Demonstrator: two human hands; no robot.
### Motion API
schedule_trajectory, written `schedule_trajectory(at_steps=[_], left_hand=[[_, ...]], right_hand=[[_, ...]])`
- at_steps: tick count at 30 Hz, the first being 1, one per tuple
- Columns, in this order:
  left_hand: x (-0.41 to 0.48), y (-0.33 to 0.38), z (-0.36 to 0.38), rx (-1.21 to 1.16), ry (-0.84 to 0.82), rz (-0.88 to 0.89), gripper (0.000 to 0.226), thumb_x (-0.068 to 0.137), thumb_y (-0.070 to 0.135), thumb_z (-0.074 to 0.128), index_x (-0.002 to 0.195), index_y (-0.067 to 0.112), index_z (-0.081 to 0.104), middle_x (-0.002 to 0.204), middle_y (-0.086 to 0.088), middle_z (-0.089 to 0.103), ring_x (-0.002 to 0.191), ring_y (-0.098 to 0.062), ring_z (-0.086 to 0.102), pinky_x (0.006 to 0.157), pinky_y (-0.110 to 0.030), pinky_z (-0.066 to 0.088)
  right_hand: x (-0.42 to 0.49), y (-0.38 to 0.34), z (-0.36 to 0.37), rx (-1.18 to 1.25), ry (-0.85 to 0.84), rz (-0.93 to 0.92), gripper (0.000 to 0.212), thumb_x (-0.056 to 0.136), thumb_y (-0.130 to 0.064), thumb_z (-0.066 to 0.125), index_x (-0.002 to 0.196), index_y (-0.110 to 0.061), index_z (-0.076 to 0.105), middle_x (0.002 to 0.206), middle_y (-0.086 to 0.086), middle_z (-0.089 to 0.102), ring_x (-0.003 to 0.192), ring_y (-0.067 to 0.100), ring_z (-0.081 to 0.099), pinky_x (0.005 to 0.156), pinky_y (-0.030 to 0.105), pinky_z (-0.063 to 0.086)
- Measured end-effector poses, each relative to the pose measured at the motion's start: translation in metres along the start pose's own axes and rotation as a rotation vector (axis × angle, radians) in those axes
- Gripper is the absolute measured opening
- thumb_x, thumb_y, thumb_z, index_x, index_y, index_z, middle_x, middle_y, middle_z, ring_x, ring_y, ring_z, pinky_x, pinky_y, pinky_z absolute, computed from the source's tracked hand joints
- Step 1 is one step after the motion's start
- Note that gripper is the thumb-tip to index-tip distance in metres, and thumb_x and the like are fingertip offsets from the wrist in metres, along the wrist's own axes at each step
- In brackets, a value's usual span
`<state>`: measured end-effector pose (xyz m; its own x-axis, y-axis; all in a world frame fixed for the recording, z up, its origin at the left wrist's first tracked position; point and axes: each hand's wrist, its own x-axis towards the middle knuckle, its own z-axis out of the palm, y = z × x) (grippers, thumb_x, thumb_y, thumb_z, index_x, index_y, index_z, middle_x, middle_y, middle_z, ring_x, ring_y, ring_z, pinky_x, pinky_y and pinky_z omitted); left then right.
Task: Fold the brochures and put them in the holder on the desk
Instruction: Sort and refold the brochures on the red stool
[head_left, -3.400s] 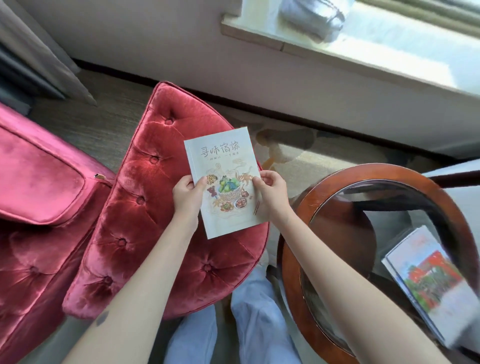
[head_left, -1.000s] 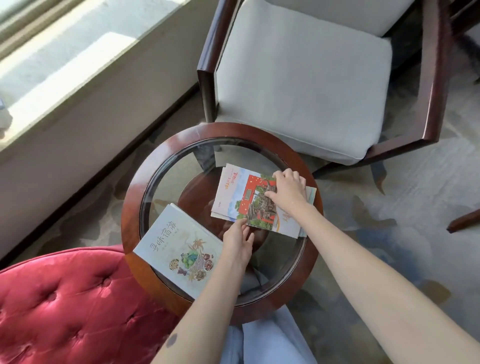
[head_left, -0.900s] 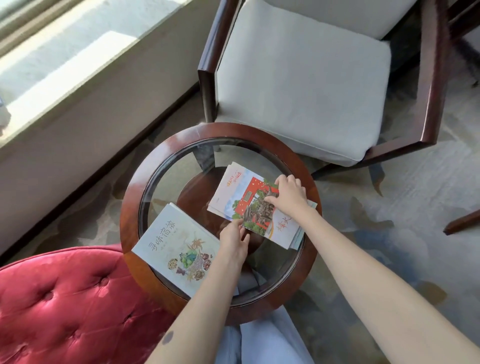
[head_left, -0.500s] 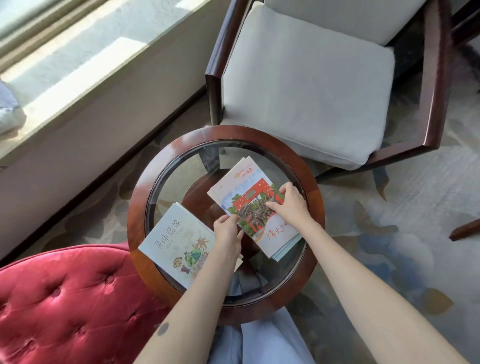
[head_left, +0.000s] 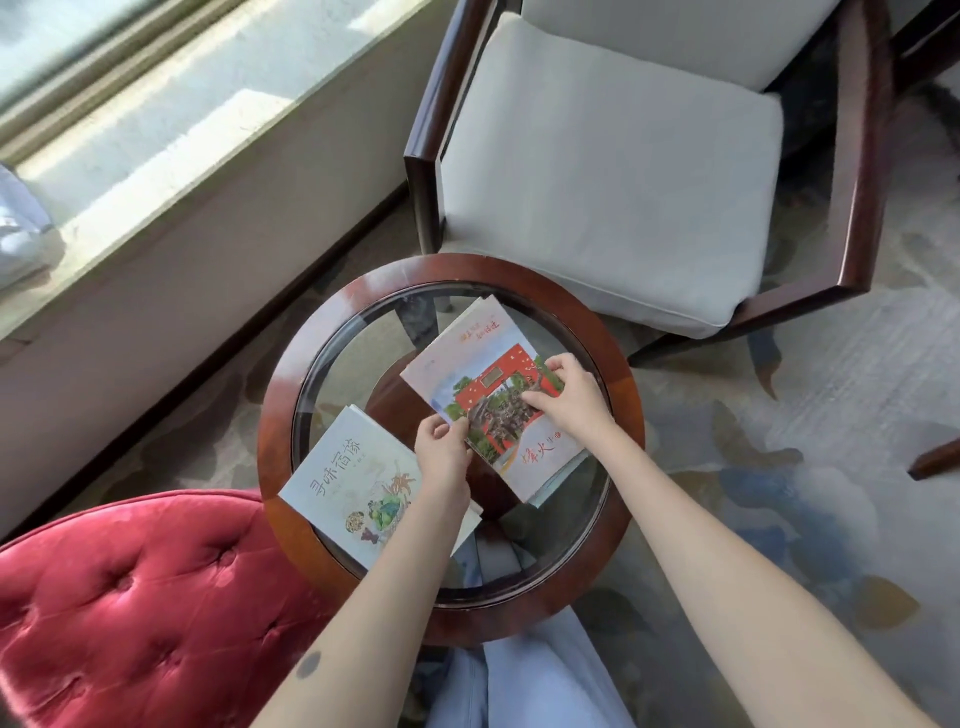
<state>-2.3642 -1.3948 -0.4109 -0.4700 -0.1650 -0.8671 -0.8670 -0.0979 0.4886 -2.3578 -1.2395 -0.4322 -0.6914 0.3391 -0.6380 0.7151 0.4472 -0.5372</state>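
Note:
A brochure with a red gate picture lies on top of a small stack on the round glass-topped table. My left hand pinches its near left edge. My right hand lies on its right side with fingers curled over the picture. A pale folded brochure with food drawings rests flat on the table's left part, partly under my left forearm. No holder shows in this view.
A wooden armchair with a white cushion stands behind the table. A red tufted velvet seat is at the lower left. A window ledge runs along the left. Patterned carpet lies to the right.
The pale brochure went from both hands down onto the table. Both hands moved to the red-gate brochure and turned it clockwise on the stack; my left hand now pinches its edge.

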Motion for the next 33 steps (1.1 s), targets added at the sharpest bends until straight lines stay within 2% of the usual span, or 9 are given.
schedule_trajectory(at_steps=[3, 7, 10, 14, 17, 19, 21, 25, 33], left_hand=[[-0.005, 0.008, -0.003, 0.055, -0.003, 0.270, 0.018, 0.091, 0.009, 0.055, 0.079, 0.023, 0.053, 0.102, -0.006, 0.064, 0.099, -0.020, 0.062, 0.090, -0.038, 0.051], [-0.020, 0.022, -0.008, 0.059, 0.027, 0.558, 0.026, 0.088, 0.003, 0.056, 0.074, 0.025, 0.055, 0.076, 0.007, 0.061, 0.067, 0.006, 0.059, 0.063, -0.011, 0.048], [-0.027, 0.031, -0.010, 0.047, 0.072, 0.673, 0.024, 0.090, 0.001, 0.053, 0.081, 0.022, 0.058, 0.079, 0.007, 0.064, 0.069, 0.006, 0.060, 0.063, -0.008, 0.048], [-0.030, 0.037, -0.014, 0.080, 0.102, 0.722, 0.020, 0.092, 0.003, 0.050, 0.092, 0.019, 0.062, 0.087, 0.003, 0.068, 0.084, -0.010, 0.064, 0.083, -0.030, 0.054], [-0.026, 0.031, -0.017, 0.136, 0.070, 0.724, 0.017, 0.093, 0.006, 0.048, 0.104, 0.009, 0.061, 0.103, -0.010, 0.068, 0.101, -0.025, 0.064, 0.093, -0.046, 0.051], [-0.023, 0.024, -0.017, 0.199, 0.051, 0.715, 0.025, 0.096, 0.011, 0.045, 0.118, 0.013, 0.055, 0.116, -0.007, 0.064, 0.112, -0.022, 0.059, 0.100, -0.046, 0.047], [-0.020, 0.019, -0.016, 0.253, 0.030, 0.696, 0.034, 0.098, 0.015, 0.040, 0.131, 0.021, 0.047, 0.128, -0.003, 0.059, 0.122, -0.018, 0.052, 0.105, -0.044, 0.042], [-0.015, 0.014, -0.011, 0.299, -0.027, 0.632, 0.046, 0.099, 0.019, 0.033, 0.143, 0.025, 0.027, 0.143, -0.003, 0.045, 0.133, -0.021, 0.041, 0.111, -0.047, 0.034], [-0.012, 0.024, -0.011, 0.296, 0.085, 0.667, 0.032, 0.099, 0.015, 0.033, 0.121, 0.015, 0.056, 0.115, -0.002, 0.065, 0.105, -0.017, 0.058, 0.098, -0.038, 0.047]], right_hand=[[-0.004, -0.010, -0.003, 0.063, 0.127, -0.085, 0.053, 0.080, -0.030, 0.070, 0.129, -0.023, 0.050, 0.122, 0.009, 0.047, 0.117, 0.022, 0.048, 0.100, 0.034, 0.038], [-0.013, -0.030, -0.009, 0.235, 0.289, -0.252, 0.042, 0.081, -0.024, 0.070, 0.121, -0.021, 0.057, 0.119, 0.000, 0.058, 0.109, 0.014, 0.053, 0.098, 0.032, 0.045], [-0.022, -0.039, -0.009, 0.297, 0.392, -0.330, 0.028, 0.082, -0.021, 0.068, 0.109, -0.023, 0.063, 0.105, -0.006, 0.070, 0.099, 0.011, 0.062, 0.085, 0.027, 0.051], [-0.032, -0.038, -0.001, 0.332, 0.487, -0.426, 0.024, 0.082, -0.016, 0.069, 0.106, -0.018, 0.068, 0.099, -0.006, 0.071, 0.091, -0.001, 0.062, 0.078, 0.000, 0.043], [-0.036, -0.030, 0.008, 0.316, 0.458, -0.352, 0.025, 0.085, -0.013, 0.065, 0.110, -0.012, 0.065, 0.099, 0.004, 0.073, 0.087, 0.009, 0.067, 0.068, -0.009, 0.037], [-0.038, -0.025, 0.014, 0.282, 0.392, -0.302, 0.030, 0.088, -0.016, 0.061, 0.118, -0.013, 0.060, 0.104, 0.005, 0.072, 0.086, 0.011, 0.068, 0.066, -0.007, 0.039], [-0.039, -0.021, 0.019, 0.259, 0.301, -0.272, 0.039, 0.091, -0.020, 0.056, 0.130, -0.018, 0.049, 0.115, 0.003, 0.067, 0.095, 0.018, 0.067, 0.081, 0.014, 0.052], [-0.038, -0.022, 0.025, 0.237, 0.224, -0.240, 0.047, 0.095, -0.020, 0.046, 0.141, -0.023, 0.034, 0.135, 0.004, 0.055, 0.121, 0.027, 0.055, 0.102, 0.043, 0.042], [-0.037, -0.025, 0.021, 0.183, 0.387, -0.297, 0.038, 0.092, -0.002, 0.048, 0.128, -0.013, 0.055, 0.112, 0.007, 0.069, 0.103, 0.024, 0.065, 0.087, 0.015, 0.043]])
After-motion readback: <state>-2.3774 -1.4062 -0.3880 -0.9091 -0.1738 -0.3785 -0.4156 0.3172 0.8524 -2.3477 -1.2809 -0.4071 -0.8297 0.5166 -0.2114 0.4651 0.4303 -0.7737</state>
